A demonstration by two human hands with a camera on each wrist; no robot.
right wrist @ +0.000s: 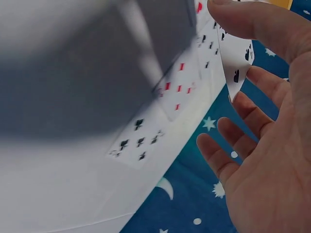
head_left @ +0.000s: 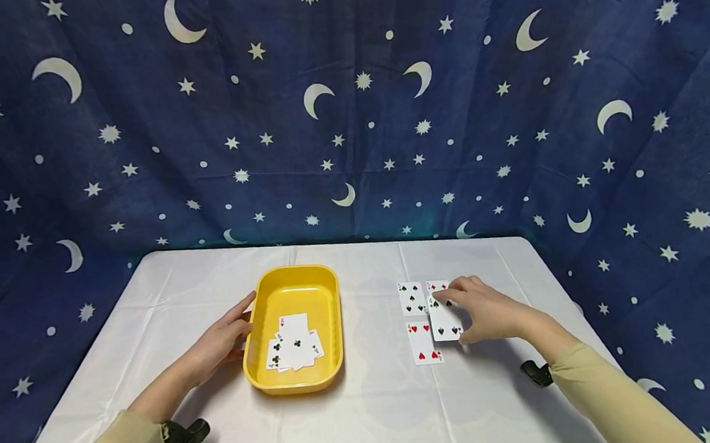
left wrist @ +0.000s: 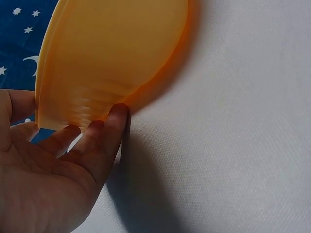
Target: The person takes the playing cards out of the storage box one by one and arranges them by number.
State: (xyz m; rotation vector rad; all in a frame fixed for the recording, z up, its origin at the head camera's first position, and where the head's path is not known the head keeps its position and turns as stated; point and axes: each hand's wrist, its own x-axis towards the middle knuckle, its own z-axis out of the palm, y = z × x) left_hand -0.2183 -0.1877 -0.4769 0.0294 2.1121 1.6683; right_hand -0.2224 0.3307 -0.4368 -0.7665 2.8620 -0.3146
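Note:
A yellow tray (head_left: 331, 274) stands left of centre, with several playing cards (head_left: 297, 350) overlapping inside. My left hand (head_left: 217, 344) is at the tray's left side. In the left wrist view its fingertips (left wrist: 116, 115) touch the outer wall, fairly straight and spread. My right hand (head_left: 491, 313) pinches a black-pip playing card (head_left: 446, 322) between thumb and fingers; the right wrist view shows this card (right wrist: 237, 63) tilted. In the head view it overlaps a red-pip card (head_left: 436, 285). Beside it lie a five of spades (head_left: 412, 299) and a four of hearts (head_left: 424, 343).
The right wrist view shows a five of diamonds (right wrist: 177, 90) and another five with black pips (right wrist: 141, 141) near the far edge. A blurred grey shape (right wrist: 87, 63) covers much of that view. Behind the white-covered table (head_left: 380, 419) hangs a blue star-patterned curtain (head_left: 345, 122).

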